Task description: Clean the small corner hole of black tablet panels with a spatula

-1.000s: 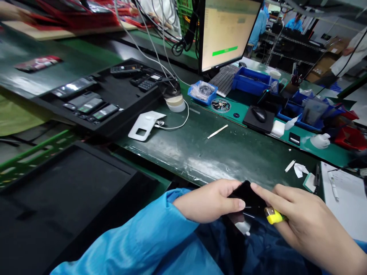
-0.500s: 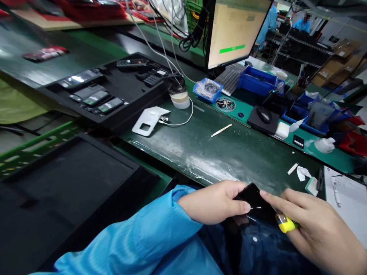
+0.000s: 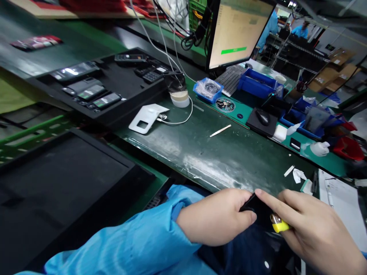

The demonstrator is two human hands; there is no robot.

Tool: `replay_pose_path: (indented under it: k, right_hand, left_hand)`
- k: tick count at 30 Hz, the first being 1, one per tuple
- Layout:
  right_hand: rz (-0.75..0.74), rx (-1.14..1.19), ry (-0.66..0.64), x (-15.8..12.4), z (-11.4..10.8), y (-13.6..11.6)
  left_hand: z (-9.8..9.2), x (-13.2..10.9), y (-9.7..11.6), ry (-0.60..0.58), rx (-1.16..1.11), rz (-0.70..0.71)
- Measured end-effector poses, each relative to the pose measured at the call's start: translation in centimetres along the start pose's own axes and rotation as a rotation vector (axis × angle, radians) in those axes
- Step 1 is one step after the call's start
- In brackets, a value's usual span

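A dark, glossy flat device (image 3: 260, 209) is at the table's near edge, low in the view. My left hand (image 3: 218, 217) grips its left side between thumb and fingers. The index fingertip of my right hand (image 3: 309, 221) touches the device's upper corner. Curled in that same hand is a small tool with a yellow band and a metallic end (image 3: 278, 223); most of it is hidden by the fingers. Much of the device's lower part is lost in shadow against dark blue clothing.
A black tray (image 3: 126, 89) holds several handheld devices at the left. Nearer lies a large black tray (image 3: 63, 183). On the green table (image 3: 183, 149) are a white bracket (image 3: 145, 118) and a thin stick (image 3: 220, 130). Behind stand a monitor (image 3: 237, 34) and blue bins (image 3: 256, 84). Paper (image 3: 341, 202) lies right.
The view has shifted slightly. The device has tilted, so less of its glossy face shows. Both hands remain on it, and the right index finger has moved slightly left.
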State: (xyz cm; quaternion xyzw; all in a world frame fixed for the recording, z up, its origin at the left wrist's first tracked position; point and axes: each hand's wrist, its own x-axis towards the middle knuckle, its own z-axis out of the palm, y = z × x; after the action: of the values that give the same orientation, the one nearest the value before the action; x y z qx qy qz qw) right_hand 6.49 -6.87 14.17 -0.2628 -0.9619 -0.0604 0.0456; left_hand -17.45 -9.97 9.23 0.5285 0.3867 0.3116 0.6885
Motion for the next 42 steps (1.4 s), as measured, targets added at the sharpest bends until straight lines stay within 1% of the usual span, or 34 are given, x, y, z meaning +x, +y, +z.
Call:
replay_pose_path:
  k: [4, 9, 12, 14, 17, 21, 24, 28, 34, 36, 39, 42]
  right_hand:
    - [0.062, -0.029, 0.029, -0.1, -0.4, 0.0]
    - [-0.026, 0.069, 0.015, 0.5, -0.9, -1.0]
    - [-0.012, 0.039, 0.000, 0.4, -0.9, -0.5]
    - [0.022, 0.010, -0.009, -0.1, -0.7, 0.3]
    - [0.112, -0.001, -0.011, -1.0, -0.4, 1.3]
    - [0.251, 0.115, 0.013, -1.8, 0.1, 1.6]
    - [0.310, 0.183, -0.002, -2.0, 0.2, 1.4]
    - [0.287, 0.225, -0.017, -1.7, 0.1, 1.1]
    - [0.231, 0.297, -0.047, -1.3, -0.2, 0.7]
    - [0.237, 0.361, -0.095, -1.3, -0.3, 0.6]
    - [0.269, 0.468, -0.199, -1.4, -0.3, 0.5]
    - [0.310, 0.515, -0.247, -1.6, -0.2, 0.5]
  left_hand:
    - [0.2, 0.1, -0.1, -0.039, 0.170, 0.033]
    - [0.6, 0.1, 0.0, 0.018, 0.210, 0.114]
    - [0.7, -0.2, 0.5, 0.006, 0.238, 0.068]
    - [0.7, -0.4, 0.9, -0.027, 0.254, 0.037]
    - [0.6, -0.6, 1.4, -0.054, 0.252, 0.044]
    - [0.5, -0.4, 0.9, -0.057, 0.216, 0.091]
    - [0.3, -0.2, 0.1, -0.071, 0.163, 0.089]
    - [0.2, 0.0, -0.6, -0.114, 0.036, 0.020]
    - [-0.2, 0.7, -1.7, -0.176, -0.353, -0.139]
    - [-0.5, 0.9, -2.2, -0.189, -0.434, -0.167]
    - [-0.9, 1.1, -2.8, -0.197, -0.514, -0.170]
    - [-1.1, 1.3, -3.2, -0.217, -0.567, -0.160]
